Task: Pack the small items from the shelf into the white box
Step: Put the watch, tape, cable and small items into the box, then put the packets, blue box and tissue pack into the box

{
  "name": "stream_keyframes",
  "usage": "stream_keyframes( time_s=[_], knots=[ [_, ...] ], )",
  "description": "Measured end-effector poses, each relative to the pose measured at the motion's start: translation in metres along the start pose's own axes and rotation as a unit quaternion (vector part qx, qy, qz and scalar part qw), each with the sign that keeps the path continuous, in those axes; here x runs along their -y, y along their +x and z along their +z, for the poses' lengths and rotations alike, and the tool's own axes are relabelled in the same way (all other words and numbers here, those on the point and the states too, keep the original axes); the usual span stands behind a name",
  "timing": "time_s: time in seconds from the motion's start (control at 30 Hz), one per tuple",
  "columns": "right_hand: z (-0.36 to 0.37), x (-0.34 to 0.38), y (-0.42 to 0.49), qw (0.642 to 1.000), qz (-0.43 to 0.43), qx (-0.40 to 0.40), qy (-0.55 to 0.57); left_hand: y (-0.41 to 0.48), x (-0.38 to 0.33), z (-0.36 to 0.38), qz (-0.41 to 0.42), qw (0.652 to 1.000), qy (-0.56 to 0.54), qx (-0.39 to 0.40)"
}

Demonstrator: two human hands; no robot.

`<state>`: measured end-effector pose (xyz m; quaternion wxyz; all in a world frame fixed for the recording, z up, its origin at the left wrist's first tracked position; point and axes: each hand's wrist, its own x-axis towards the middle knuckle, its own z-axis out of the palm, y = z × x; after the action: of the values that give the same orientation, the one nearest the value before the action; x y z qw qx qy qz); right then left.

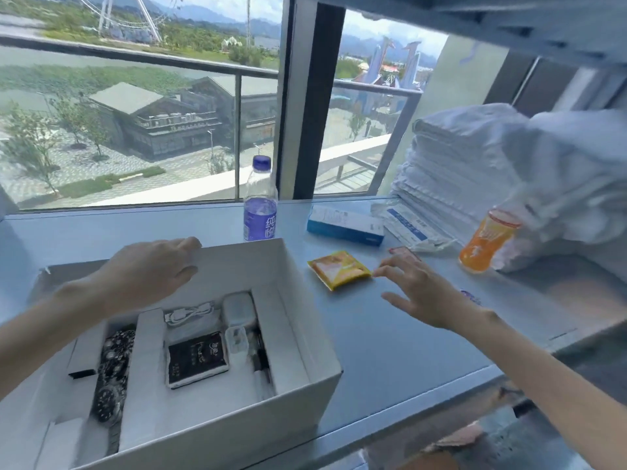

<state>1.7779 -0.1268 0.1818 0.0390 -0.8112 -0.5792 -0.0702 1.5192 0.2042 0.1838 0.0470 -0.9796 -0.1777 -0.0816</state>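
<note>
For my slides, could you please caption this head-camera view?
Left hand steadies the white box as the open right hand reaches for a yellow sachet on the shelf.

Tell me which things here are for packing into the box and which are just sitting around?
For the job:
white box
yellow packet, at the right hand fingertips
small red packet
blue-and-white carton
left hand, resting on the box rim

Probably just lying about:
water bottle
orange bottle
stack of white towels
sachets beside the towels

A purple-capped water bottle (260, 201) stands by the window; folded white towels (454, 171) stacked right
</note>
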Motion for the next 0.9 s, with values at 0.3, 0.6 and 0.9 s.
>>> stream_keyframes(
  time_s=[0.3, 0.6, 0.9],
  knots=[
    [0.047, -0.119, -0.061, 0.967, 0.216, 0.12, -0.067, 0.057, -0.077, 0.003, 0.031, 0.998, -0.053, -0.011],
    [0.072, -0.167, -0.06, 0.934, 0.297, 0.19, -0.064, 0.057, -0.093, 0.003, 0.0, 0.998, -0.057, -0.022],
    [0.004, -0.076, 0.004, 0.993, 0.116, 0.009, 0.033, 0.005, -0.029, 0.0, -0.026, 0.998, -0.035, -0.037]
  ],
)
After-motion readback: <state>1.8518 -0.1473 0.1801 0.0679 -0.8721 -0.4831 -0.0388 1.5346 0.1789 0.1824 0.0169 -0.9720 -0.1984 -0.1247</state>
